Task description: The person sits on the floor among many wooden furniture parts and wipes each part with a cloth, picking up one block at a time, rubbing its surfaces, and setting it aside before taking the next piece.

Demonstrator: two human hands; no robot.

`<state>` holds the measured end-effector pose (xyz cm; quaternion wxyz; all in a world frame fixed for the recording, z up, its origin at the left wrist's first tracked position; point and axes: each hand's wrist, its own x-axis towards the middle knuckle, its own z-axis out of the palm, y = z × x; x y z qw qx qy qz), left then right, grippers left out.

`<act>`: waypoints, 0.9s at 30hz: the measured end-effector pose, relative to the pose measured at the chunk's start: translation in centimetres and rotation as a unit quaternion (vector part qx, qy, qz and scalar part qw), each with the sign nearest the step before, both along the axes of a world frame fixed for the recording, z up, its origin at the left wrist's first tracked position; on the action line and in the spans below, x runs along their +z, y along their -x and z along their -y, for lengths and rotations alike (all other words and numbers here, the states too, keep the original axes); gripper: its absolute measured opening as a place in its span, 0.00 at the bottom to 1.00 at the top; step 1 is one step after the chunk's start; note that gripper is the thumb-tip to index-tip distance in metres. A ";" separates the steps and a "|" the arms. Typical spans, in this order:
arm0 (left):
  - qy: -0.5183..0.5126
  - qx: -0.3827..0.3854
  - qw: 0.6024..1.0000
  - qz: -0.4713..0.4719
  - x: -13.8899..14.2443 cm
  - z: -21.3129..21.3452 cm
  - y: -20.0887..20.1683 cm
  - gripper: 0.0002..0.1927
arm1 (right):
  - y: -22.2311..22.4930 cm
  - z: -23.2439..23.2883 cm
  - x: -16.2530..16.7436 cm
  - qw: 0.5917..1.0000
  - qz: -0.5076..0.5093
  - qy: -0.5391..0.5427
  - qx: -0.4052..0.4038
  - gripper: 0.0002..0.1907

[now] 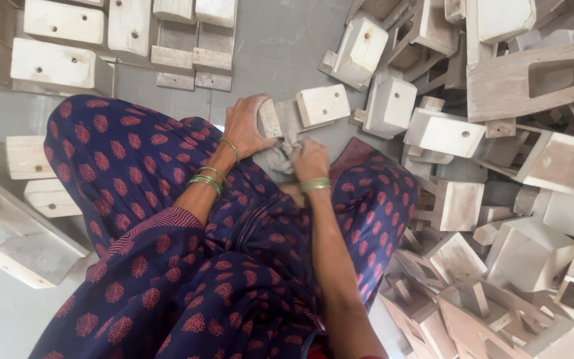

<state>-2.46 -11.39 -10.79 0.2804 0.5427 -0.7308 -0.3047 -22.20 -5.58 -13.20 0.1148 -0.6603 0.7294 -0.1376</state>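
Wooden piece (298,112), pale and whitewashed, lies on the grey floor (280,46) just past our knees, made of a flat slat with a block fixed at its far end. Our left hand (247,125) is clamped on the near end of the slat, fingers wrapped over its edge. Our right hand (309,158) is closed on a grey rag (280,154), which it presses against the underside of the same piece; the rag touches both hands. Green bangles (208,181) sit on the left wrist, another set on the right. Our lap is covered by a navy cloth with red motifs (134,166).

To the right, a heap of similar wooden parts (499,199) is stacked loosely, several with rectangular slots or drilled holes, some tilted. Ahead on the left, drilled blocks (61,40) lie in flat rows. More slats and blocks (28,226) rest at our left side, well apart from the held piece.
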 end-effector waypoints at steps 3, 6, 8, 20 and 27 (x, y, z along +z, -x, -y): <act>0.022 -0.002 0.999 -0.030 0.1 0.0 -0.3 0.55 | 0.2 0.3 2.3 0.986 0.138 0.092 0.008 0.11; 0.027 -0.008 0.998 -0.049 -0.5 -0.5 0.0 0.63 | -2.1 1.5 5.1 0.949 0.206 0.230 0.070 0.13; -0.011 -0.010 1.000 -0.022 -1.1 -0.5 0.2 0.65 | -4.6 2.8 6.3 0.939 0.112 0.283 0.159 0.13; 0.054 -0.024 0.998 -0.037 -1.9 -1.0 0.8 0.47 | -0.9 0.8 5.4 0.951 0.207 0.198 0.116 0.11; 0.097 0.011 0.995 -0.006 -1.2 -0.1 0.4 0.45 | -3.7 1.5 5.9 0.961 0.210 0.108 0.145 0.23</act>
